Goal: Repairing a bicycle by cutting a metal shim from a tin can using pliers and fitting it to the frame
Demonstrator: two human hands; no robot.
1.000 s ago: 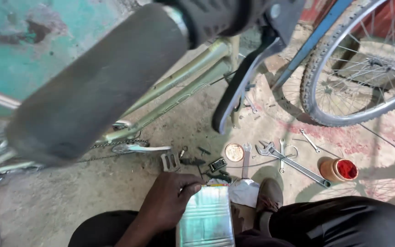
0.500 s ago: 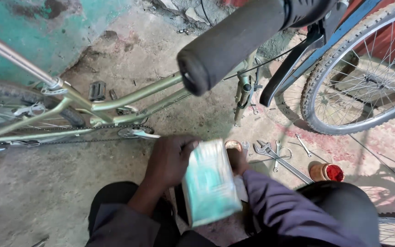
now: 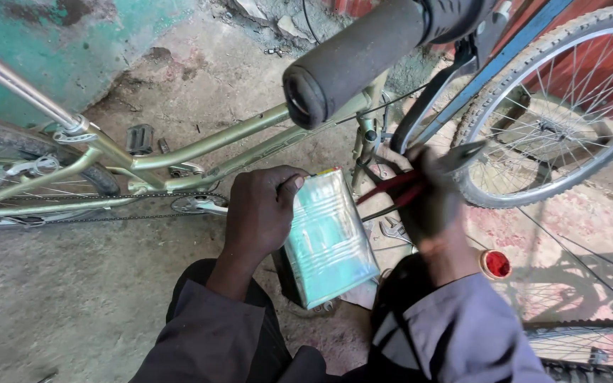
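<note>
Head view: bike frame (image 3: 200, 145) lying across the left. Left hand (image 3: 260, 213) gripping the tin (image 3: 329, 237) at centre frame, steadying it upright. Right hand (image 3: 427, 202) closing round red-handled pliers (image 3: 391, 191), tips toward the frame.

left hand (image 3: 264, 209) gripping tin can (image 3: 328, 237), right hand (image 3: 431, 202) holding pliers (image 3: 391, 193)

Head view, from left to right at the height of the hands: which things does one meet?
Left hand → green metal can → red-handled pliers → right hand → small red-filled cap.
</note>
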